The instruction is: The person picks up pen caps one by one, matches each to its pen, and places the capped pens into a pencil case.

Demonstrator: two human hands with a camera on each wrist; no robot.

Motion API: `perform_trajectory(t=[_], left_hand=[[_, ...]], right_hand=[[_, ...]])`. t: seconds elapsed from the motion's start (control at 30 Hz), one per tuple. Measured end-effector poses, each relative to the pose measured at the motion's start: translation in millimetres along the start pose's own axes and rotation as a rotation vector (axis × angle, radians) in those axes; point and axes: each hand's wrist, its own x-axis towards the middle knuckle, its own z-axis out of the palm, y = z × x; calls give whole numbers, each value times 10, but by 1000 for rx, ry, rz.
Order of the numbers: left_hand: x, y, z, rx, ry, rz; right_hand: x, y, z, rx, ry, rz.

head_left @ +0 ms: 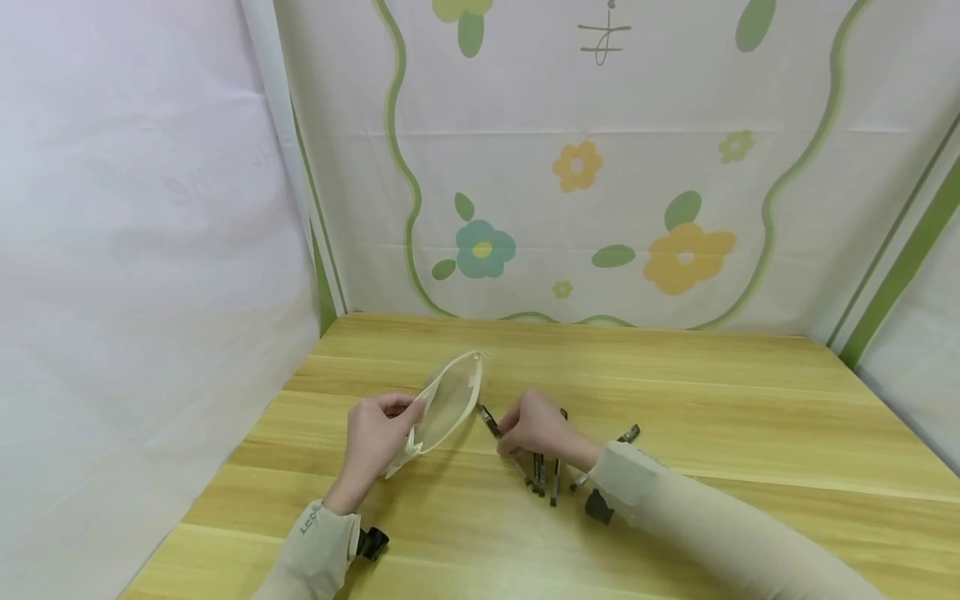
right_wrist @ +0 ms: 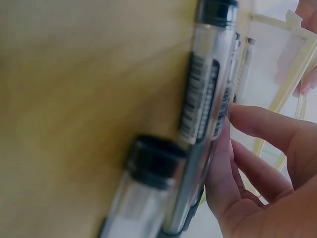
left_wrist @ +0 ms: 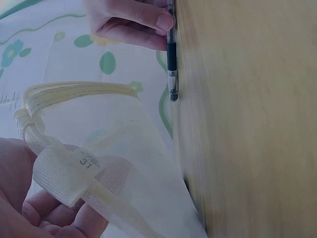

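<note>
My left hand (head_left: 377, 435) holds a pale, see-through mesh zipper pouch (head_left: 452, 398) by its near edge, its mouth spread wide. In the left wrist view a fabric tab (left_wrist: 67, 176) and a printed "31" show on the pouch's end. To the right of the pouch, my right hand (head_left: 536, 427) pinches a clear-barrelled pen with a black grip (left_wrist: 172, 57) between thumb and fingers. Its dark tip end points toward the pouch, low over the table. Under and beside the right hand lie several similar pens (head_left: 556, 483), one with a barcode label (right_wrist: 200, 99) near the fingers.
The wooden table (head_left: 675, 392) meets a white cloth backdrop (head_left: 525, 192) with printed flowers. White cloth (head_left: 150, 250) hangs on the left side too. Another pen (head_left: 630, 433) lies just beyond the right wrist. Black wrist devices (head_left: 372, 543) sit at both cuffs.
</note>
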Motion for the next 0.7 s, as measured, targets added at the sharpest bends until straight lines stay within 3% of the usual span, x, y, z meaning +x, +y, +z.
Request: perform_trajectory(t=[0.37, 0.6, 0.7], left_hand=[[-5, -1, 4, -2, -1, 3], [-2, -12, -6, 1, 14, -3], [12, -18, -12, 1, 17, -4]], right_hand=[[-5, 21, 19, 74, -19, 13], [-17, 12, 68, 183, 68, 167], [-31, -39, 82, 209, 112, 181]])
